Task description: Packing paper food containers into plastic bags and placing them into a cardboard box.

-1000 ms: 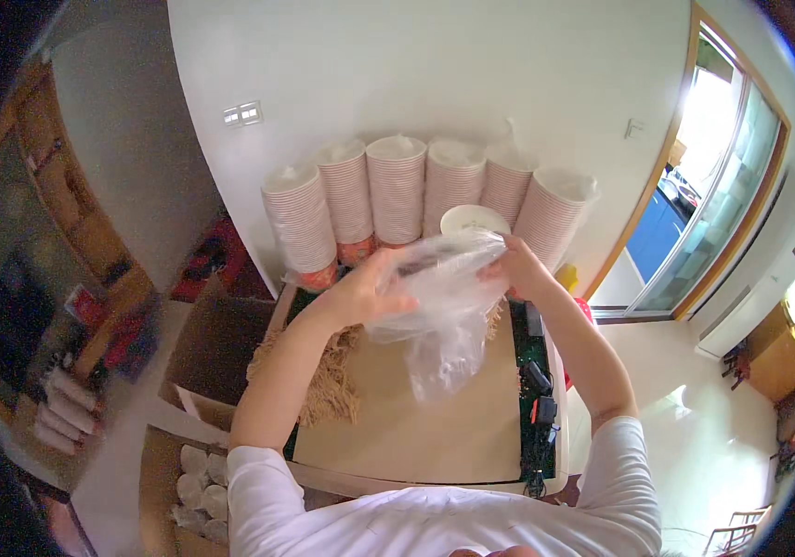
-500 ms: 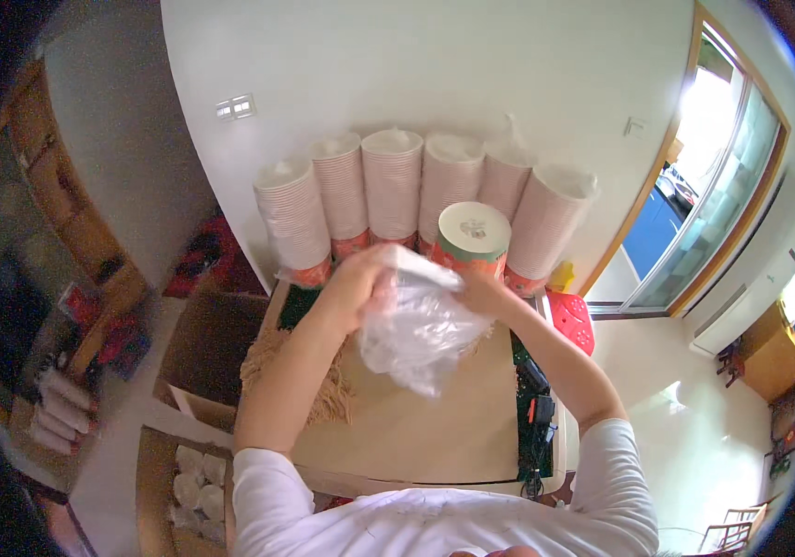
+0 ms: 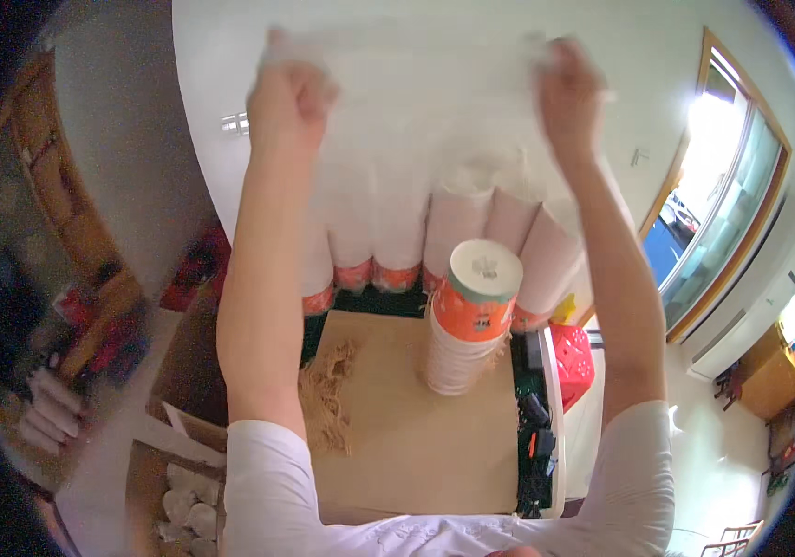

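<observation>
Both my arms are raised high above the table. My left hand and my right hand each pinch a top corner of a thin clear plastic bag, which hangs stretched wide between them in front of the white wall. Below the bag, a tall stack of paper cups with an orange band and a white lid stands free on the brown cardboard tabletop. Neither hand touches the stack.
A row of wrapped cup stacks leans against the wall behind the table. A pile of straw-like shavings lies at the table's left edge. A red basket and black tools sit at the right; an open cardboard box stands left.
The hands were bunched together with the crumpled bag over the cup stack. They have since lifted high and apart, pulling the bag open and flat above the stack.
</observation>
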The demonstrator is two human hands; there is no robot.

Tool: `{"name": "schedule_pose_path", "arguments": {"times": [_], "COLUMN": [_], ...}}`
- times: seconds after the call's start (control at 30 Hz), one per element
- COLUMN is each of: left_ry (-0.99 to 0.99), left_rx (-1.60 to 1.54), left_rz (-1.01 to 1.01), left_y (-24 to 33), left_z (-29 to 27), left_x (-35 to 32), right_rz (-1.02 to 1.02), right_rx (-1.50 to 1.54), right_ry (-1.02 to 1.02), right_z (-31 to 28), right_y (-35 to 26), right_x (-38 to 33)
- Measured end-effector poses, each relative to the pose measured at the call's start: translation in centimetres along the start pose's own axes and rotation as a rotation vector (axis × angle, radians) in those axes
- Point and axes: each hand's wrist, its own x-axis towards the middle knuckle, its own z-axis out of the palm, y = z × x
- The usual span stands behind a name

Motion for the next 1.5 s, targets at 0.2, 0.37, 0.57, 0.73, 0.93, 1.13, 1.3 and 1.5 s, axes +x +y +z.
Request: {"name": "schedule_pose_path", "arguments": {"times": [0.2,0.37,0.57,0.73,0.93,1.13,1.3,1.5], "left_ry": [-0.505,-0.809,-0.789,-0.863,-0.852,-0.886,-0.878,-1.075], "left_rx": [1.428,1.517,1.283,1.554,1.55,1.46,1.576,1.675], "left_rz": [1.082,0.225,0.464,0.512,0.293,0.359,0.257,-0.14], "left_y": [-8.3,-20.6,-19.7,-23.2,-24.9,-24.2,-25.2,-27.9], "left_z": [-0.2,-14.4,-14.6,-20.5,-22.3,-22.0,-24.3,-31.2], "left_x": [-3.9,-12.9,-19.6,-22.8,-23.2,-25.8,-27.8,-32.9], "right_rz": [-0.572,-0.132,-0.008,0.016,0.155,0.153,0.236,0.388], "right_rx": [-0.647,-0.434,-0.106,-0.164,-0.191,-0.177,-0.205,0.023], "right_ry": [-0.151,-0.714,-0.516,-0.672,-0.633,-0.626,-0.723,-1.01], "right_z": [-3.3,-6.3,-8.6,-8.5,-7.2,-7.8,-6.6,-10.2], "right_y": [8.1,17.1,9.8,11.2,13.7,12.7,13.2,16.5], "right_x": [-7.2,-26.0,-29.6,-34.1,-38.8,-42.6,-44.4,-58.5]}}
